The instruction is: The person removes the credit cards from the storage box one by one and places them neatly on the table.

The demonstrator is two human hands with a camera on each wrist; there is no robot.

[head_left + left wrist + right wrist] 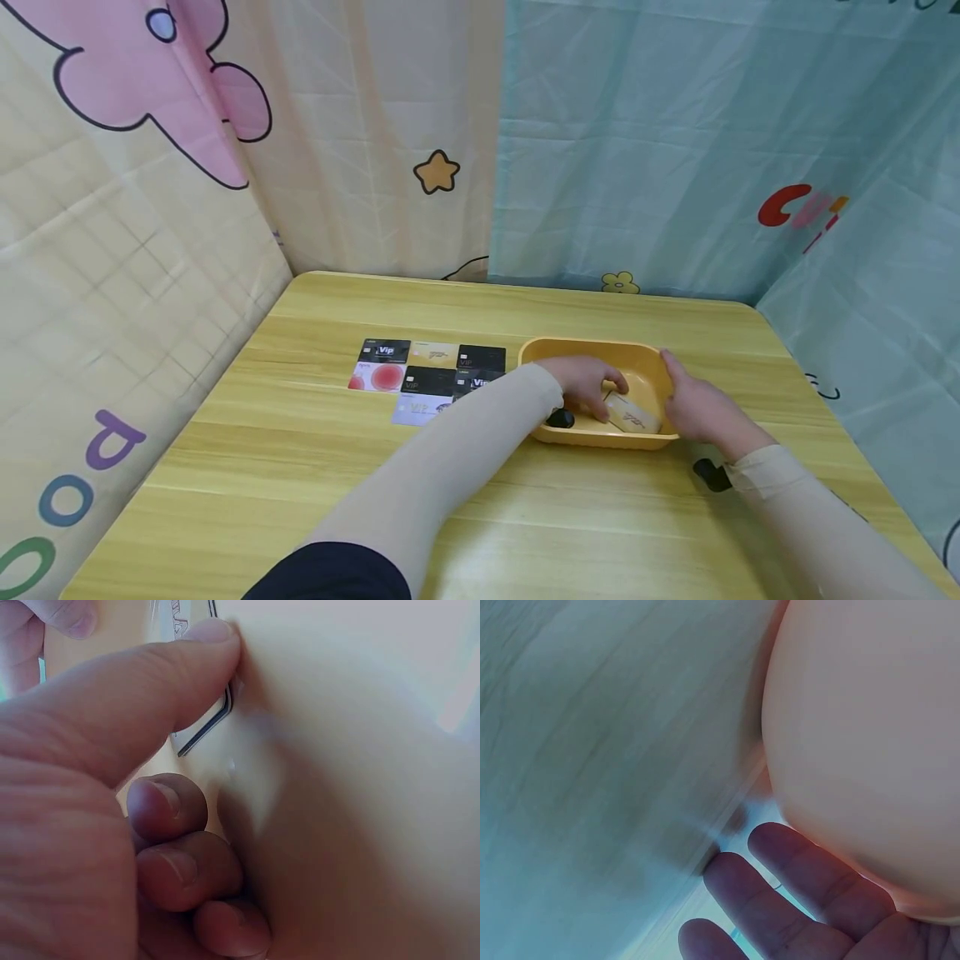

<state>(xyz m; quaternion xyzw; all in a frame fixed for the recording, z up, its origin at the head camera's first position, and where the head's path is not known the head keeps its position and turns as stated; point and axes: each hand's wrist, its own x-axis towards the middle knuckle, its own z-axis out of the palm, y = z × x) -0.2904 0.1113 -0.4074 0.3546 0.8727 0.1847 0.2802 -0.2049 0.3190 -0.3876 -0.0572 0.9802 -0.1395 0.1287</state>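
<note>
In the head view, my left hand [585, 383] reaches into a yellow plastic bin [600, 439] and holds a gold card [633, 414] that lies tilted in it. The left wrist view shows the thumb pressed on the edge of the card [201, 724], other fingers curled below it; dark lines run along the card's edge. At the bin's right end, my right hand [701, 408] grips the rim. From the right wrist, its fingers [757, 900] lie along the outside of the bin's pale wall [855, 735].
Left of the bin, several cards lie edge to edge on the wooden table [300, 450], among them a gold card [433, 355], a black card [427, 381] and a card with red circles [377, 377]. My left forearm partly covers this group. Patterned curtains [375, 142] hang behind the table.
</note>
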